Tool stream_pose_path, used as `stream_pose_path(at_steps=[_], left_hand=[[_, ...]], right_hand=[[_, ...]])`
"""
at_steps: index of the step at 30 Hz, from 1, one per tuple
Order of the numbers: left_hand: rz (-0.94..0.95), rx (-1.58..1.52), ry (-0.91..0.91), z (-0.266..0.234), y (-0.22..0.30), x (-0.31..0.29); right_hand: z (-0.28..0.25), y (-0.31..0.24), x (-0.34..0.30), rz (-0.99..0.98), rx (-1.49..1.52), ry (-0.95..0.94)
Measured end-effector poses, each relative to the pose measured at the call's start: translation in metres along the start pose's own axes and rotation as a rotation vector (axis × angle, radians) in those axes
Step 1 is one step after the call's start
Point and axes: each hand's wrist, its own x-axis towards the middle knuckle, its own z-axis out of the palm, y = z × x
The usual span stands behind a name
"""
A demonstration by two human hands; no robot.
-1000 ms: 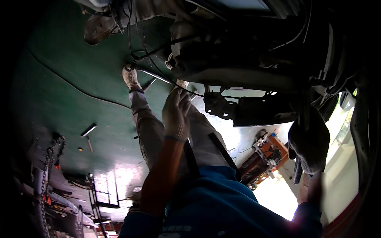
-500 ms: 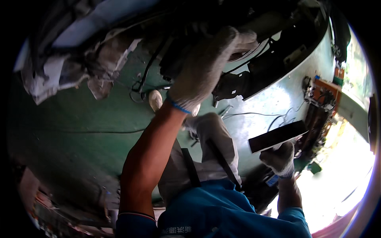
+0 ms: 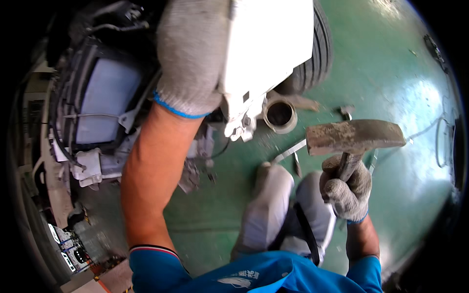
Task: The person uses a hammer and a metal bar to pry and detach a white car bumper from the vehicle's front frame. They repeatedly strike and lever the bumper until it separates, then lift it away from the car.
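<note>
My right hand (image 3: 348,188), in a grey knit glove, is closed round the short handle of a hammer (image 3: 355,136). The hammer's heavy, scuffed head lies nearly level above my fist. At the top of the view my left hand (image 3: 190,53), gloved with a blue cuff, rests along the left edge of a white vehicle body panel (image 3: 271,39). Its fingers run out of the picture, so I cannot see whether they grip the panel. Bent metal with holes (image 3: 239,119) forms the panel's lower end.
A tire (image 3: 315,58) stands behind the panel, with a round, hollow part (image 3: 280,115) below it. Exposed vehicle front parts (image 3: 107,97) fill the left side. Metal strips (image 3: 289,151) and torn scraps (image 3: 189,178) lie on the green floor (image 3: 210,215) near my legs.
The view has turned, bringing the white panel and tire up close. My left hand has gone from dark vehicle parts to the white panel. The hammer in my right hand shows from another side.
</note>
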Motion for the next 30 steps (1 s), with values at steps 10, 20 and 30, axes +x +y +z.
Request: stream_pose_path(at_steps=[10,20,30], left_hand=[[-0.032,0.09,-0.176,0.015,0.005,-0.03],[0.048,0.226,-0.164,0.026,0.009,-0.034],[-0.002,0.134,-0.115,0.019,0.012,-0.023]], right_hand=[[0.046,0.096,0.027,-0.45,0.096,0.065],[0.081,0.062,0.06,-0.705,-0.128,0.089],[0.078,0.04,0.074,-1.317,-0.589,0.383]])
